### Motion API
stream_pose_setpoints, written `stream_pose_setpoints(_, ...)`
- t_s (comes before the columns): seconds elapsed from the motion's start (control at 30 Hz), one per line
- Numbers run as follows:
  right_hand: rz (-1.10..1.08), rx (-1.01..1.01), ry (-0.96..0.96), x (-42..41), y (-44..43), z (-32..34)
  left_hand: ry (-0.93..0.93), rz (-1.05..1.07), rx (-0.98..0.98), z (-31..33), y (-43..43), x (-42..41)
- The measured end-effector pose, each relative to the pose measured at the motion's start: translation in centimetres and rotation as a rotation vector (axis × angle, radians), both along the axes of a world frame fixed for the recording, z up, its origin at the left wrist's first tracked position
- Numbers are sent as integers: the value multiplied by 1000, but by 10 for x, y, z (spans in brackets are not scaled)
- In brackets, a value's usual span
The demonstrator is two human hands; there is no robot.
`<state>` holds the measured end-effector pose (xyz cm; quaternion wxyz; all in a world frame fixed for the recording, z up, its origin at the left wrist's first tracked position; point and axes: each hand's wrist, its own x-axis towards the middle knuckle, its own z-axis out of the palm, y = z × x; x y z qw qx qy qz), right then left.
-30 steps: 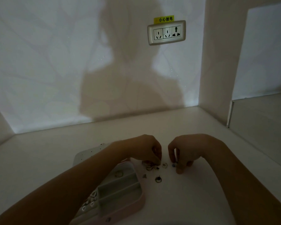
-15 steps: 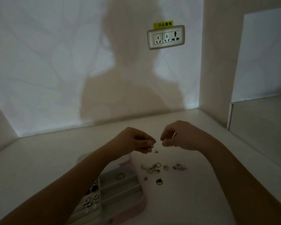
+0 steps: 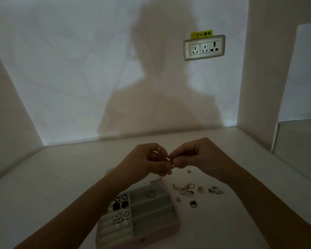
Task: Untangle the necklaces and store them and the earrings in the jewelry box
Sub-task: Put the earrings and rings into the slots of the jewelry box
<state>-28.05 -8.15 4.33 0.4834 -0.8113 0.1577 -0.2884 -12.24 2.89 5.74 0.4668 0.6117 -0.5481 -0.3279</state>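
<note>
Above the jewelry box (image 3: 177, 225), left hand (image 3: 149, 161) meets right hand (image 3: 197, 156); both pinch a tiny piece (image 3: 171, 160).

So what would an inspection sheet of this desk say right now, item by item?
Surface: pale tabletop, dimly lit.
Job's things: open jewelry box with earrings in its left rolls and a gold hoop in a right compartment; loose jewelry scattered on the table to its right; no necklace made out.
Clutter: nothing seen.
Grippers: left hand and right hand above the table, fingertips meeting, both pinching a small piece too small to identify.
Cables: nothing seen.
Surroundings: socket panel on the wall with a yellow label; a person's shadow on the wall.
</note>
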Motion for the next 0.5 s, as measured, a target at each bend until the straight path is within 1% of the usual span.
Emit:
stream_pose_setpoints(0.1,-1,54,-10,3,2,-3,-77,12,-12,-2,9,1)
stream_pose_setpoints(0.2,42,127,-76,8,7,-7,-95,36,-8,-5,14,3)
stream_pose_setpoints(0.27,49,97,-99,12,12,-8,-96,76,-4,-5,18,5)
stream_pose_setpoints(0.37,23,-16,-127,17,21,-12,-139,132,-28,-6,22,8)
stream_pose_setpoints(0.5,55,-46,-214,22,31,-17,-215,171,-106,-3,31,11)
